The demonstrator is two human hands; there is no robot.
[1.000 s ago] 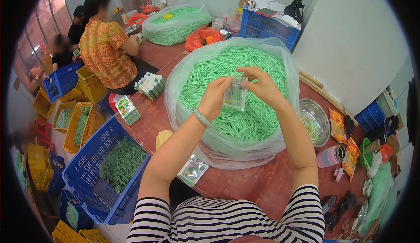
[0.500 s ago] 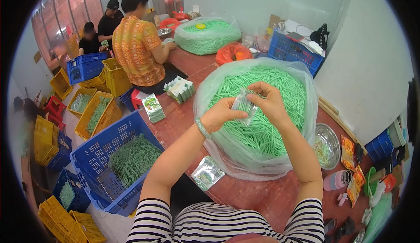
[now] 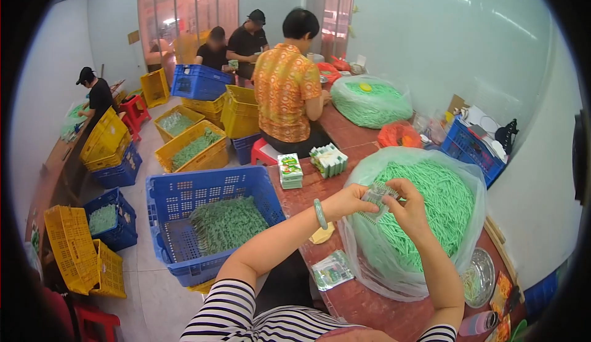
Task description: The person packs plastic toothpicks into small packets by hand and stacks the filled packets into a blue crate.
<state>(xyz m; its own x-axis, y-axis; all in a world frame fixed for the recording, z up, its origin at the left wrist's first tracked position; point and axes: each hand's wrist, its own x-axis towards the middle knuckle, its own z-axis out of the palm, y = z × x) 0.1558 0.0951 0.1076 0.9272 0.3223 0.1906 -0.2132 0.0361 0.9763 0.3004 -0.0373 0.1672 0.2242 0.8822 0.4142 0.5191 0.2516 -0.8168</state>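
My left hand (image 3: 347, 203) grips one side of a small clear plastic packet (image 3: 375, 198), thumb on top. On its other side my right hand (image 3: 409, 210) pinches the upper edge with thumb and fingertips. Thin green sticks show through the film. Just beyond and below both hands stands a large clear bag (image 3: 352, 243) full of loose green sticks (image 3: 438, 203). Flat printed packets (image 3: 333, 270) lie on the red table (image 3: 369, 283) beneath my left forearm. A pale yellow object (image 3: 322, 234) shows partly behind that forearm.
Two stacks of printed packs (image 3: 290, 171) stand at the table's left edge. A blue crate (image 3: 184, 268) holding filled packets is left of me. A co-worker in an orange shirt (image 3: 284, 93) sits ahead. At right are a metal bowl (image 3: 482, 280) and a pink bottle (image 3: 478, 323).
The view has swung left, so the crates and co-workers sit further right in it. Both hands still hold the packet, which is now tilted differently.
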